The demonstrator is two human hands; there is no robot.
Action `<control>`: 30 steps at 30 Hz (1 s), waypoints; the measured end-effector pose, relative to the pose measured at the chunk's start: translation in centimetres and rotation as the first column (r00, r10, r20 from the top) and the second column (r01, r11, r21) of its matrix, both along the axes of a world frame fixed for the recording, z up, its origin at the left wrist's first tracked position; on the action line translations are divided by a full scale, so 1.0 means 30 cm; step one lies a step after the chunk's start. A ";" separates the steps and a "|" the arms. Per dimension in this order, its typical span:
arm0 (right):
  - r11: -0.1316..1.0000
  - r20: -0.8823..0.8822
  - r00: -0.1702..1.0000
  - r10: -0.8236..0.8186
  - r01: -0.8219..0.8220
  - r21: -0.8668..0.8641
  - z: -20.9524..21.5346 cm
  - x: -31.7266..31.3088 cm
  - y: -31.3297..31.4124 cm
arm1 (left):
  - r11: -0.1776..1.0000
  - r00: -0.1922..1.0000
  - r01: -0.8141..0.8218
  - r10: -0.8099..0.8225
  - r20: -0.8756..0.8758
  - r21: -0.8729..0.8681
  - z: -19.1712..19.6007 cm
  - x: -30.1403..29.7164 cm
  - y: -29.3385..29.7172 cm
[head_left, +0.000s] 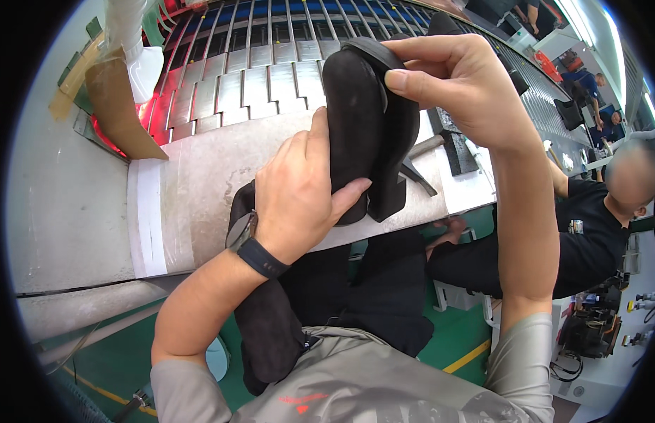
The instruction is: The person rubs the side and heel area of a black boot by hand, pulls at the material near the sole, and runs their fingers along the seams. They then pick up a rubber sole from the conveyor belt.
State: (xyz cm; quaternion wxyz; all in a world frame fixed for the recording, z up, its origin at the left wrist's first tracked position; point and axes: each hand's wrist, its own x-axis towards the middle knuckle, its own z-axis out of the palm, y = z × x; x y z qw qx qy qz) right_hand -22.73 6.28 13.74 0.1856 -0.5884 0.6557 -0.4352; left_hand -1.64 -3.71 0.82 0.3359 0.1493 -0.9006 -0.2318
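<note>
A black suede-like boot (352, 120) is held over the near edge of the bench, its toe pointing away from me. My left hand (299, 180) is closed around its left side, with the thumb across the heel end. Against the boot's right side lies a black heeled sole (405, 130), its block heel toward me. My right hand (454, 81) pinches the toe end of the sole between thumb and fingers. A narrow gap shows between sole and boot near the toe. Dark suede-like material (267, 331) hangs below my left wrist onto my lap; its link to the boot is hidden.
Right of the boot lie a hammer (458, 151) and a dark metal tool (419, 178) on the pale bench (207, 197). Beyond runs a metal slat conveyor (271, 77). A cardboard flap (116, 106) and white nozzle (144, 74) stand left. A seated person (581, 233) is close on the right.
</note>
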 end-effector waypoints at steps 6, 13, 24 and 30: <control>0.988 -0.264 0.953 -0.148 0.128 -0.090 -0.025 0.128 -0.025 | 0.999 1.000 -0.020 0.019 -0.019 -0.049 -0.022 -0.002 -0.025; 0.966 -0.428 0.869 -0.248 0.187 -0.178 -0.046 0.172 -0.031 | 1.000 0.999 0.007 -0.007 0.032 -0.006 -0.012 0.001 -0.038; 0.955 -0.479 0.827 -0.295 0.235 -0.183 -0.035 0.208 -0.032 | 0.998 0.999 -0.047 0.048 0.021 -0.038 -0.012 0.009 -0.026; 0.973 -0.219 0.952 -0.213 0.185 -0.140 -0.027 0.180 -0.047 | 1.000 0.998 -0.024 0.025 0.057 -0.016 -0.009 0.007 -0.037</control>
